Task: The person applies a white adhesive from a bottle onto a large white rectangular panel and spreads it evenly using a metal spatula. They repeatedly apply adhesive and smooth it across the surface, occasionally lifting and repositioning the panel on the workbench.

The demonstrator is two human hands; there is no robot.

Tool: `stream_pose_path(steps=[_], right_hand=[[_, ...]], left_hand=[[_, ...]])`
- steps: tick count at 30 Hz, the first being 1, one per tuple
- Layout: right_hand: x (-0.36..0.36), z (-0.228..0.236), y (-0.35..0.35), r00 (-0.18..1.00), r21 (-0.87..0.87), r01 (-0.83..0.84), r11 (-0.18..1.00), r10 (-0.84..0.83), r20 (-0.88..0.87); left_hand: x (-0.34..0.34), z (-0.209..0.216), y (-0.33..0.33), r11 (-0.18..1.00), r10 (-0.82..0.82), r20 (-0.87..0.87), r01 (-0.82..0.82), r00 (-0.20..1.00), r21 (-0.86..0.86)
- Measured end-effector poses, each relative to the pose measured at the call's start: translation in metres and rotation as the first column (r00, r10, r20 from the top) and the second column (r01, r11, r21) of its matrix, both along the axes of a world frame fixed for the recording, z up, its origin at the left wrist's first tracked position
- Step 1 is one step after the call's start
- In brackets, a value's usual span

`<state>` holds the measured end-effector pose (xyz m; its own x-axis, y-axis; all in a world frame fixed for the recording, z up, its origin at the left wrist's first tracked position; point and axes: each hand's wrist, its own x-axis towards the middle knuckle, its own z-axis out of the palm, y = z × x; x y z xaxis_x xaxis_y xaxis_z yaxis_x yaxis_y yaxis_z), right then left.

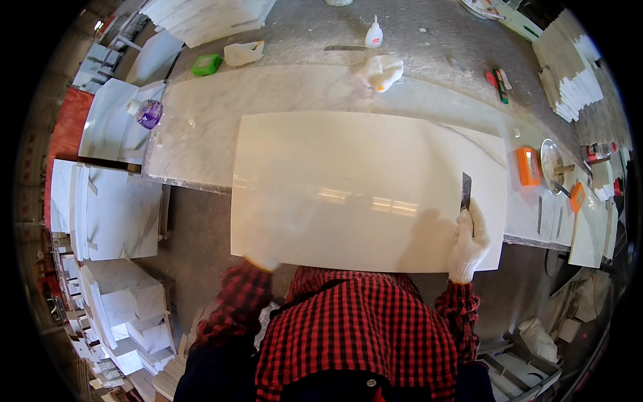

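A large glossy white slab [355, 161] lies flat on the workbench in front of me, its near edge close to my body. Over its right part, my right hand [470, 241] in a white knitted glove is closed around a thin flat metal scraper blade [466, 186]. The blade points away from me. At the slab's near left corner is my left hand [266, 260], smeared by motion, so its fingers and anything in them cannot be made out.
A crumpled white cloth [383, 72] and a white squeeze bottle [374, 33] are beyond the slab. An orange box [528, 166] and a round dish [550, 157] sit to its right. Purple liquid fills a bottle [149, 114] at left. Stacked slabs [120, 211] stand left of the bench.
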<state>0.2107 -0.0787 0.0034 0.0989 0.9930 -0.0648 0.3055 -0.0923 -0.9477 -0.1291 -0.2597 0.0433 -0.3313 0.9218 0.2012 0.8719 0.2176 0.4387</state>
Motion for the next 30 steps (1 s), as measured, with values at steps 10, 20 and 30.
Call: stream_pose_path(steps=[10,20,30], right_hand=[[-0.010,0.015,-0.008,0.993,-0.031,0.063,0.998,-0.066,-0.102],[-0.062,0.073,-0.115,0.978,-0.360,-0.026,0.932,-0.050,-0.200],[-0.206,0.070,-0.156,0.913,-0.106,-0.408,0.907,0.407,-0.036]], left_hand=[[0.084,-0.021,0.123,0.907,-0.401,-0.302,0.422,0.865,0.007],[-0.095,0.019,0.069,0.943,0.190,0.543,-0.306,0.818,0.130],[-0.063,0.057,0.028,0.928,0.189,0.891,0.220,0.413,-0.299]])
